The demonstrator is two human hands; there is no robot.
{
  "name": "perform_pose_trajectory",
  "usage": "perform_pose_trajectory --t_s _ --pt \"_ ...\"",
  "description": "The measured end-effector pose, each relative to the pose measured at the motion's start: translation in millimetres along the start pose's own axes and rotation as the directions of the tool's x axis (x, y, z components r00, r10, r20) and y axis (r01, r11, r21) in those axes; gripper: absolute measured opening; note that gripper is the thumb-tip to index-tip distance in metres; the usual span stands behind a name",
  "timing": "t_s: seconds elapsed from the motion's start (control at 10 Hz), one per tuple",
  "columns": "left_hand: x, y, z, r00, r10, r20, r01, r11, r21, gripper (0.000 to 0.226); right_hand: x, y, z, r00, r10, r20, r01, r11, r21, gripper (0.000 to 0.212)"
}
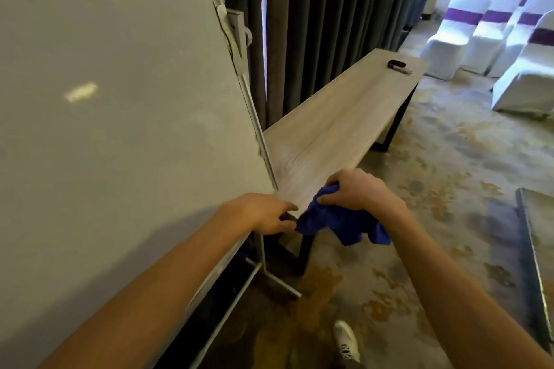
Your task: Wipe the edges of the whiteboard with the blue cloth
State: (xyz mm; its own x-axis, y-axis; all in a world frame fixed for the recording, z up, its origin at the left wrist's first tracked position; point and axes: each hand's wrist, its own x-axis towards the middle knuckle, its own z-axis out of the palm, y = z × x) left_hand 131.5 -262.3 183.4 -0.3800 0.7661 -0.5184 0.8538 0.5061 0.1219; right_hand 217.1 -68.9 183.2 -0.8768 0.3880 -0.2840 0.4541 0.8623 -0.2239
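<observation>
Head view: right hand [356,192] clutches crumpled blue cloth [338,223] at lower centre, just right of large grey-white whiteboard's [120,129] bottom corner. Metal edge runs up toward upper centre. Left hand [263,213] grips that corner, nearer. Long wooden bench [344,126] sits close behind.

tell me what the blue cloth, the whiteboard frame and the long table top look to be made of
Blue cloth: soft fabric, possibly microfibre; it bunches and droops in limp folds from the right hand.
Whiteboard frame: looks like metal, probably aluminium; thin, grey, dull sheen.
Table top: wood or wood-look laminate; pale matte grain lines.
</observation>
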Motion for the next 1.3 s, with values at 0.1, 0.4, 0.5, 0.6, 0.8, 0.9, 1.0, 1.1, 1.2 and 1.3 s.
perform_pose_trajectory --t_s 0.1,0.4,0.5,0.6,0.8,0.9,1.0,1.1,1.2,1.3 --pt "48.7 2.9 -13.5 0.996 -0.084 -0.009 0.083 0.995 -0.054 0.062 64.3 26.0 -6.3 0.996 -0.081 0.035 0.08 0.996 0.037 0.036" --pt "156.2 13.8 -39.6 0.922 -0.387 0.015 0.381 0.901 -0.206 0.058 197.5 71.8 -17.6 0.926 -0.349 0.142 0.339 0.936 0.094 0.032" --pt "182.2 13.1 -32.5 0.868 -0.494 -0.052 0.467 0.847 -0.256 0.054 228.3 71.7 -6.0 0.892 -0.436 0.124 0.433 0.9 0.051 0.033" --pt "205.3 10.3 -23.1 0.812 -0.58 -0.068 0.525 0.777 -0.347 0.047 248.5 70.9 17.8 0.841 -0.537 0.07 0.537 0.844 0.019 0.037" --pt "234.5 -1.0 2.4 0.749 -0.662 -0.014 0.608 0.696 -0.382 0.055 272.7 80.3 71.8 0.768 -0.573 0.286 0.597 0.802 0.0 0.058" --pt "240.3 -5.1 12.6 0.743 -0.668 0.037 0.626 0.675 -0.39 0.057 275.3 86.2 88.1 0.737 -0.572 0.361 0.63 0.774 -0.059 0.064" --pt "243.2 -9.7 15.1 0.743 -0.663 0.089 0.638 0.663 -0.391 0.055 280.5 85.4 86.4 0.727 -0.562 0.395 0.633 0.772 -0.066 0.068" --pt "243.5 -12.3 6.1 0.771 -0.615 0.167 0.625 0.678 -0.386 0.055 285.6 77.9 71.1 0.722 -0.528 0.448 0.614 0.787 -0.063 0.071" --pt "239.7 -18.8 -18.1 0.796 -0.564 0.219 0.602 0.705 -0.375 0.057 289.0 70.9 43.4 0.726 -0.539 0.428 0.609 0.792 -0.035 0.066" --pt "233.7 -21.0 -53.2 0.813 -0.552 0.187 0.58 0.738 -0.345 0.058 295.4 59.9 6.3 0.732 -0.593 0.336 0.635 0.773 -0.02 0.055"
